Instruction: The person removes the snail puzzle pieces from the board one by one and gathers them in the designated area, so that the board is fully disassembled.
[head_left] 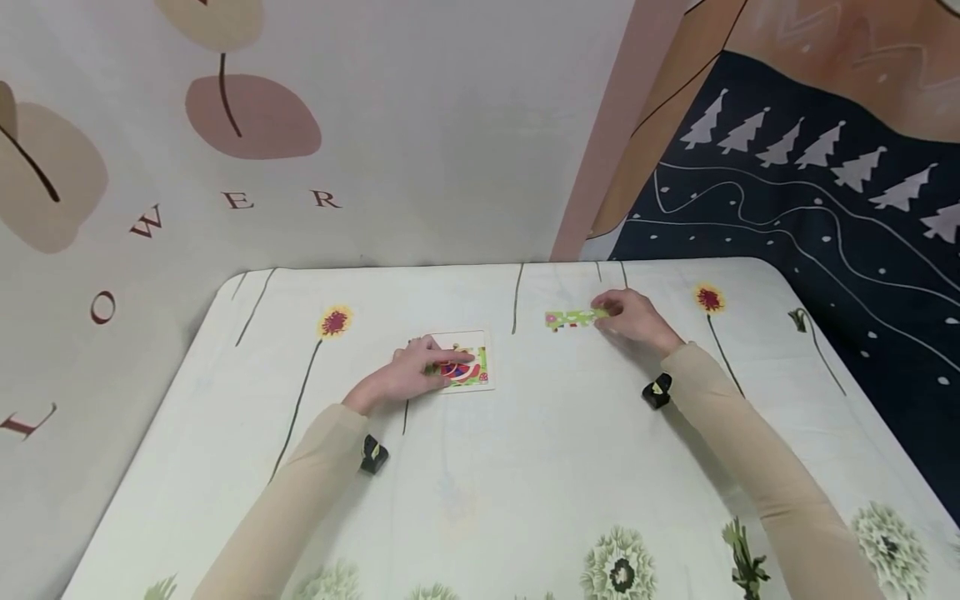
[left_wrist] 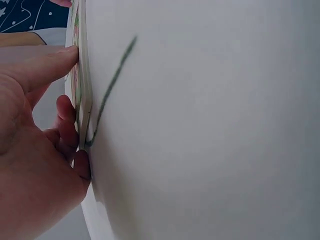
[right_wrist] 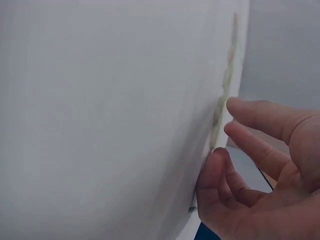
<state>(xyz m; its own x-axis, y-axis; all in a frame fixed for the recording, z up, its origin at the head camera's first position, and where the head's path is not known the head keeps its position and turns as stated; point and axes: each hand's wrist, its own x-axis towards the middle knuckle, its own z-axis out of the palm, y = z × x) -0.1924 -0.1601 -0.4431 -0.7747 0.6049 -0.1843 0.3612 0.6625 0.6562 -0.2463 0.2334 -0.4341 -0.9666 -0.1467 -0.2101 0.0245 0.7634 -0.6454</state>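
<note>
A small white-framed puzzle board (head_left: 489,367) with a bright red and green picture lies on the table, left of the middle. My left hand (head_left: 411,371) rests over its left part, with two straight fingers reaching across the picture. Seen from the left wrist, one fingertip presses on the face of the board (left_wrist: 86,75) and the other fingers bend beside its edge. Farther right, a green puzzle strip (head_left: 567,318) with a pink flower and an uneven lower edge lies flat. My right hand (head_left: 632,318) pinches its right end, which the fingers partly hide.
A white cloth (head_left: 540,467) printed with flowers and stems covers the table. Behind it rises a pale wall (head_left: 450,167) with printed letters. A dark fabric (head_left: 787,192) with white trees hangs at the right, by the table's right edge.
</note>
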